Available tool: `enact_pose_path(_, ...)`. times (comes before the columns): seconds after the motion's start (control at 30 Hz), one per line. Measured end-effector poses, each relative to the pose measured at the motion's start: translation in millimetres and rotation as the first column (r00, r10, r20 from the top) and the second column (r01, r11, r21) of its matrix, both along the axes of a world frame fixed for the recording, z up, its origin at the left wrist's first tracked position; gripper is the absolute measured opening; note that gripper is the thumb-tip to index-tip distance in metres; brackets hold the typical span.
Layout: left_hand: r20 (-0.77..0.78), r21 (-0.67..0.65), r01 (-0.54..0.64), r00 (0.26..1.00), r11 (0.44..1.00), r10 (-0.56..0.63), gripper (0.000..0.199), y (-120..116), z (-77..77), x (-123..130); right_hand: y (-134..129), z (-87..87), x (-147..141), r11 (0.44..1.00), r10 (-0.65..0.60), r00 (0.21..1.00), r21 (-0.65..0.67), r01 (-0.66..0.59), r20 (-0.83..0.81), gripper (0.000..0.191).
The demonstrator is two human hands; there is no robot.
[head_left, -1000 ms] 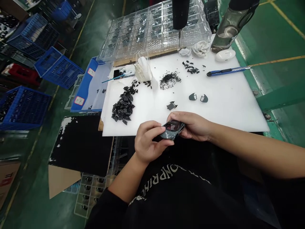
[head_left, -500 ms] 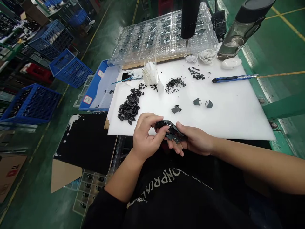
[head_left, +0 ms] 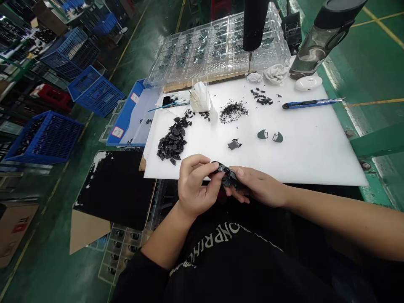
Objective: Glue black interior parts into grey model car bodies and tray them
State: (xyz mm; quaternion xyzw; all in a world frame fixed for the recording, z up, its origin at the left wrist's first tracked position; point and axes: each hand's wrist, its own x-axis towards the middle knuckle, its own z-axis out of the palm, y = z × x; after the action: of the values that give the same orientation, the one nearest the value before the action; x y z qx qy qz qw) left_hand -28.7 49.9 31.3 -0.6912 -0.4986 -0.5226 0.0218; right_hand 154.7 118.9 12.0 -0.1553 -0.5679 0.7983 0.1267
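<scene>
Briefly, I saw the left hand (head_left: 194, 183) and right hand (head_left: 260, 187) narrowly pinching a glossy black plastic part (head_left: 227, 175) between them, at the white plastic board's (head_left: 309, 160) near edge; a slipped grip could have dropped it floorward.

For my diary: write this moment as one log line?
left hand: holds dark model car | right hand: holds same car | nearby: white plastic board

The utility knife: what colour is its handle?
The handle is blue and black, best seen in the head view.
</scene>
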Motion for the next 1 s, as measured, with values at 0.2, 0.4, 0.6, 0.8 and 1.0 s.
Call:
enact_pose_path(0.2, 0.238, -0.162, 0.098, 0.97, 0.982, -0.057, 0.032, -2.5, 2.4, 1.7, 0.4, 0.4, 0.0, 0.969, 0.085, 0.996, -0.233, -0.085, -0.008, 0.07)
enact_pose_path(0.4, 0.014, -0.039, 0.014, 1.0, 0.999, -0.014, 0.036, -1.4, 3.6, -2.1, -2.7, 4.4, -3.3, 0.909, 0.072, 0.997, -0.41, -0.078, -0.029, 0.072)
enact_pose_path(0.6, -0.281, 0.025, -0.02, 0.959, 0.999, 0.026, 0.031, 1.0, 9.1, -5.7, -7.0, 7.6, -3.1, 0.933, 0.011, 0.999, -0.36, 0.007, 0.046, 0.068)
enact_pose_path(0.8, -0.331, 0.0, -0.056, 0.942, 0.998, 0.053, 0.027, 1.4, 8.7, -4.4, -13.1, 13.3, -3.2, 0.944, -0.053, 0.998, -0.324, 0.064, 0.044, 0.06)
enact_pose_path(1.0, -0.28, -0.077, -0.097, 0.957, 0.992, 0.072, 0.016, 1.2, 7.2, -0.2, -17.0, 10.9, -4.0, 0.945, -0.075, 0.996, -0.317, 0.085, 0.044, 0.059)
